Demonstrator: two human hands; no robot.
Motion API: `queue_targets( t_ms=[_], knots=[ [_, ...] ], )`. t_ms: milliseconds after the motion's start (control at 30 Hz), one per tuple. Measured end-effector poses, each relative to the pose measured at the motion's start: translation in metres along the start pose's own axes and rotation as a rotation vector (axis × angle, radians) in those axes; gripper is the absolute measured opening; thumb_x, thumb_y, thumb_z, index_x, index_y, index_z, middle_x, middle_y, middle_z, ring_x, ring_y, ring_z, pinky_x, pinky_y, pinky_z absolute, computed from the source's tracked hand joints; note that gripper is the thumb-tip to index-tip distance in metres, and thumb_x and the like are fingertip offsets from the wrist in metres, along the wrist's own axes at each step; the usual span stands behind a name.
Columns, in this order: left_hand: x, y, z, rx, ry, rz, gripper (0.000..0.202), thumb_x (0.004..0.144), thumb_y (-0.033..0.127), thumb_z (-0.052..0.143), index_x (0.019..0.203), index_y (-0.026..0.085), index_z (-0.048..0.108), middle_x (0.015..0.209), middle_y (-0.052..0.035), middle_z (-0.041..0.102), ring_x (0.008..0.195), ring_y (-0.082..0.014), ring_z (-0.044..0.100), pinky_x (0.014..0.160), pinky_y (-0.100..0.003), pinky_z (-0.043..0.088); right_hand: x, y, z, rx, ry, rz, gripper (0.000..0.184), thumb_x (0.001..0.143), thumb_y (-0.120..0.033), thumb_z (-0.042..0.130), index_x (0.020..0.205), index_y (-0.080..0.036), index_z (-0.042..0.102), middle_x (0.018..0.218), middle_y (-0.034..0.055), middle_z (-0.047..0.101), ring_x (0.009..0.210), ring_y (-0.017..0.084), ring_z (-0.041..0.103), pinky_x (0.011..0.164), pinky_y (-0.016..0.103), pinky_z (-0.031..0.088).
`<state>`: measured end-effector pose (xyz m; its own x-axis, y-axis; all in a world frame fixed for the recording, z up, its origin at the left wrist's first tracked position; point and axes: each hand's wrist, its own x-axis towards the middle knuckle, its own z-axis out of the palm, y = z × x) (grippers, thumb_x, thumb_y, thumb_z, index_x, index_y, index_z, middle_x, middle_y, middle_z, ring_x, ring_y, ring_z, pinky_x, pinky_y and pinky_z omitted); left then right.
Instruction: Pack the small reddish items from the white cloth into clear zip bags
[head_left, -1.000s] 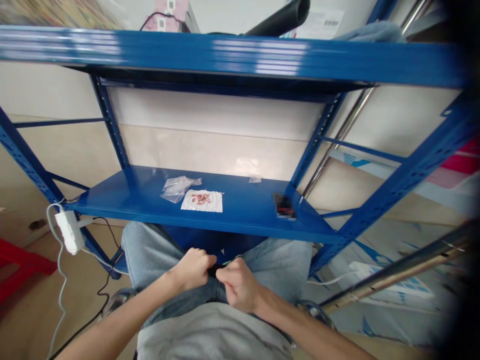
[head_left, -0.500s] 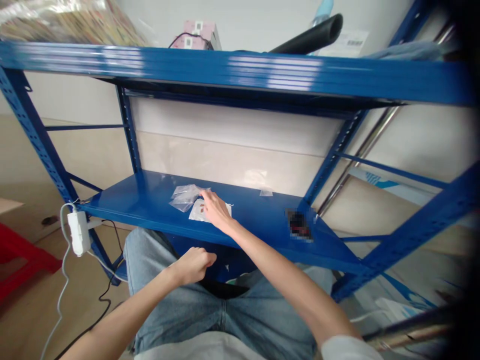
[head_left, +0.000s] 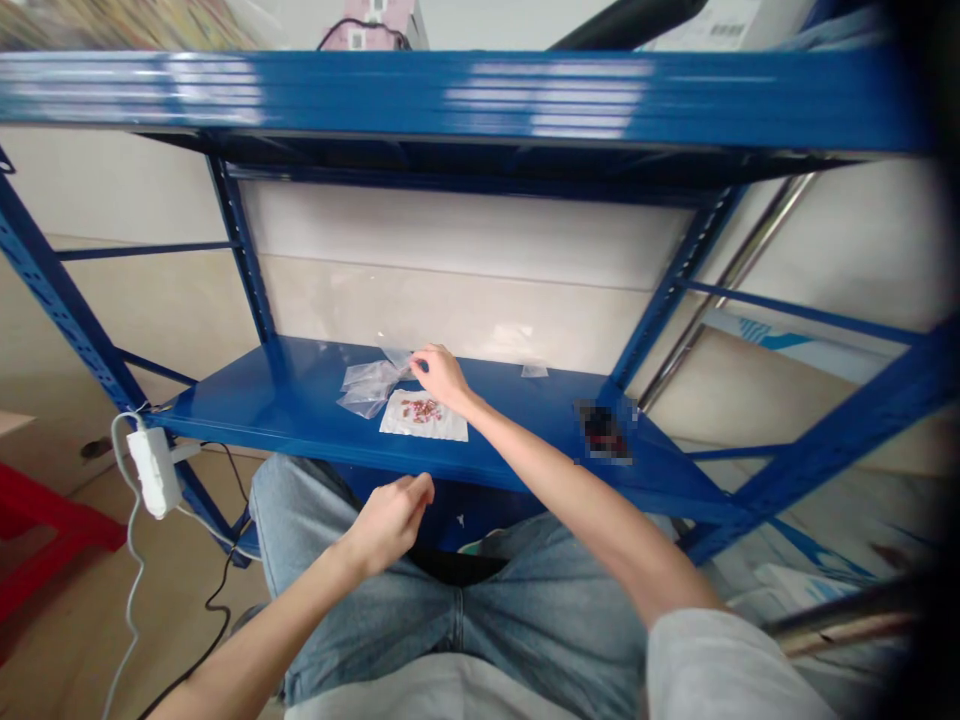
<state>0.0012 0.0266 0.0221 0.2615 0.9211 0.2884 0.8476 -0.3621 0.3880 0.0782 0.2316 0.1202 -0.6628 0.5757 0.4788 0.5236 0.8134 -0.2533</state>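
Power strip point(head_left: 154, 472) beside corner of blue shelf point(head_left: 225, 405). Left hand point(head_left: 386, 525) half-curled, empty, above jeans point(head_left: 465, 630). Clear plastic bag point(head_left: 367, 388) on shelf; right hand point(head_left: 442, 377) fingertips bunched at its corner, pinch unconfirmed. White sheet point(head_left: 422, 418) with red bits just beside bag. Object point(head_left: 604, 432) further right pixelated, unidentifiable.

The blue metal shelf point(head_left: 517, 437) holds a white square point(head_left: 422, 415) with little red bits on it. A see-through plastic bag point(head_left: 367, 387) lies just left of the white square. To its right, a tiny clear scrap point(head_left: 534, 371) and a blurred dark thing point(head_left: 602, 432) lie apart.
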Motion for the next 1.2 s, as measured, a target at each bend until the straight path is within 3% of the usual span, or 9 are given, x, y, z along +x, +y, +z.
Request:
queue_targets(
  t_ms=[67, 167, 267, 367, 467, 667, 833, 1133, 1200],
  knots=[
    [0.0, 0.009, -0.008, -0.043, 0.241, 0.004, 0.031, 0.088, 0.006, 0.039, 0.111, 0.022, 0.051, 0.11, -0.0088, 0.062, 0.101, -0.0218, 0.058, 0.085, -0.033, 0.045, -0.037, -0.001, -0.015, 0.335, 0.035, 0.034, 0.028, 0.098, -0.024, 0.047, 0.106, -0.011, 0.07, 0.103, 0.0105, 0.07, 0.095, 0.019, 0.062, 0.085, 0.031, 0.046],
    [0.0, 0.023, -0.014, -0.029, 0.506, 0.041, 0.028, 0.093, 0.011, 0.04, 0.116, 0.021, 0.051, 0.115, -0.0112, 0.057, 0.107, -0.024, 0.054, 0.091, -0.038, 0.044, -0.118, -0.009, -0.028, 0.757, 0.028, 0.157, 0.029, 0.094, -0.036, 0.056, 0.101, -0.014, 0.073, 0.091, 0.0079, 0.073, 0.084, 0.019, 0.065, 0.072, 0.028, 0.049],
    [0.003, 0.035, -0.009, 0.046, 0.534, 0.147, 0.019, 0.095, 0.019, 0.046, 0.113, 0.019, 0.053, 0.111, -0.0117, 0.057, 0.102, -0.0251, 0.054, 0.086, -0.039, 0.044, -0.194, -0.021, -0.027, 0.942, -0.097, 0.317, 0.027, 0.089, -0.038, 0.063, 0.097, -0.014, 0.074, 0.081, 0.006, 0.071, 0.072, 0.016, 0.063, 0.062, 0.025, 0.047],
    [0.009, 0.041, -0.001, 0.167, 0.408, 0.295, 0.019, 0.095, 0.029, 0.051, 0.109, 0.018, 0.057, 0.115, -0.0133, 0.056, 0.102, -0.027, 0.053, 0.084, -0.04, 0.044, -0.232, -0.026, -0.021, 1.022, -0.133, 0.462, 0.026, 0.087, -0.037, 0.064, 0.093, -0.014, 0.074, 0.076, 0.0043, 0.067, 0.061, 0.012, 0.057, 0.054, 0.022, 0.044],
    [0.014, 0.038, 0.008, 0.229, 0.304, 0.341, 0.022, 0.096, 0.035, 0.05, 0.102, 0.017, 0.059, 0.112, -0.0132, 0.057, 0.102, -0.0274, 0.053, 0.083, -0.041, 0.042, -0.235, -0.021, -0.014, 1.027, -0.141, 0.487, 0.028, 0.087, -0.04, 0.065, 0.09, -0.013, 0.073, 0.073, 0.0032, 0.065, 0.057, 0.01, 0.053, 0.05, 0.021, 0.041],
    [0.012, 0.024, 0.017, 0.218, 0.224, 0.242, 0.023, 0.098, 0.036, 0.049, 0.104, 0.016, 0.06, 0.1, -0.0095, 0.062, 0.098, -0.0257, 0.052, 0.081, -0.039, 0.04, -0.229, -0.012, 0.002, 0.974, -0.184, 0.466, 0.038, 0.088, -0.05, 0.062, 0.074, -0.015, 0.064, 0.064, 0.0014, 0.059, 0.056, 0.012, 0.054, 0.048, 0.021, 0.041],
    [0.006, 0.031, 0.025, 0.213, 0.074, 0.263, 0.026, 0.1, 0.029, 0.042, 0.085, 0.017, 0.06, 0.087, -0.0072, 0.063, 0.089, -0.0228, 0.053, 0.078, -0.035, 0.039, -0.241, -0.012, 0.012, 0.832, -0.136, 0.431, 0.039, 0.088, -0.049, 0.062, 0.066, -0.017, 0.057, 0.054, -0.0009, 0.055, 0.049, 0.011, 0.05, 0.048, 0.021, 0.039],
    [0.001, 0.025, 0.02, 0.105, 0.195, -0.115, 0.027, 0.091, 0.03, 0.054, 0.066, 0.02, 0.053, 0.063, -0.0008, 0.057, 0.06, -0.0156, 0.052, 0.061, -0.029, 0.035, -0.241, -0.023, 0.018, 0.828, -0.119, 0.406, 0.033, 0.09, -0.041, 0.059, 0.067, -0.019, 0.05, 0.055, -0.0028, 0.053, 0.049, 0.01, 0.05, 0.047, 0.021, 0.036],
    [0.003, 0.024, 0.016, 0.092, 0.171, -0.085, 0.032, 0.093, 0.032, 0.051, 0.064, 0.02, 0.051, 0.063, -0.0013, 0.056, 0.061, -0.0162, 0.052, 0.062, -0.029, 0.037, -0.241, -0.023, 0.021, 0.835, -0.07, 0.432, 0.028, 0.09, -0.038, 0.057, 0.07, -0.019, 0.049, 0.055, -0.0041, 0.051, 0.048, 0.01, 0.05, 0.046, 0.02, 0.037]
  ],
)
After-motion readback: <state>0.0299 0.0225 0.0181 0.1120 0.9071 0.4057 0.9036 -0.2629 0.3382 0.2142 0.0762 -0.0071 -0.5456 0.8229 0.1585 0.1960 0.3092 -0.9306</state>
